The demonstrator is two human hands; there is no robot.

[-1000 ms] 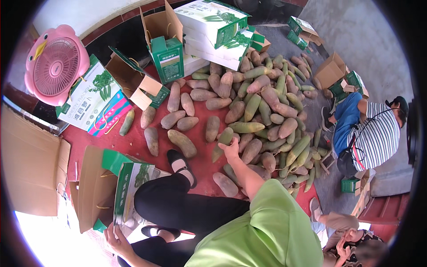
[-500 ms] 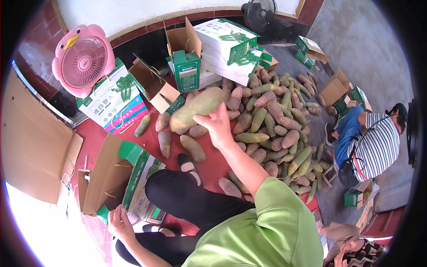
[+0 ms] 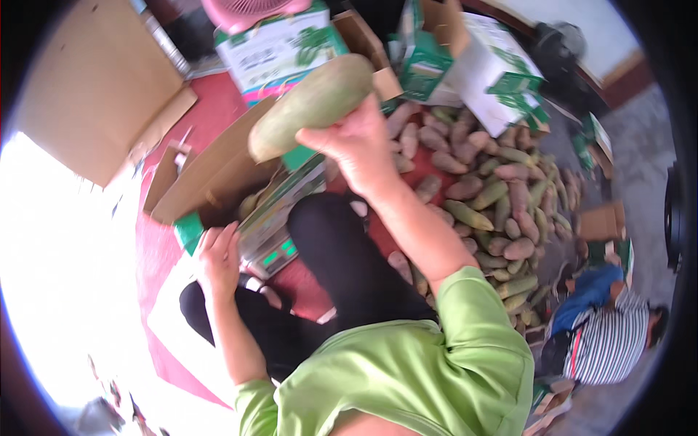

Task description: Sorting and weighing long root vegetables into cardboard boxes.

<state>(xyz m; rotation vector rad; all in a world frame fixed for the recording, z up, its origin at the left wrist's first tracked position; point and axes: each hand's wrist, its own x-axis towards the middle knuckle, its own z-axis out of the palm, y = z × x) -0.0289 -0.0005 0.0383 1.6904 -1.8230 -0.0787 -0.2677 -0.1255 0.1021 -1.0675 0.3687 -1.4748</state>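
Observation:
A large pale-green radish (image 3: 313,105) lies across my right hand (image 3: 356,142), which grips it from beneath and the near side, raised in front of me. Below it an opened cardboard box (image 3: 211,167) stands on a digital scale (image 3: 270,256) with lit green digits. Inside the box a radish (image 3: 249,205) partly shows in shadow. At the box's near corner my left hand (image 3: 218,258) has bent fingers closed at a green flap (image 3: 189,231); its fingertips are partly hidden. My black-trousered knee is close to the scale.
A big heap of green radishes (image 3: 502,211) spreads to the right. Printed cartons (image 3: 283,47), a pink fan (image 3: 251,9) and a black fan (image 3: 560,47) line the back. A cardboard sheet (image 3: 94,87) stands left. Another person in a striped shirt (image 3: 611,341) crouches right.
My view has swung left, toward the box on the scale. The radish in my right hand is now above that box. My left hand stays at the box's near corner.

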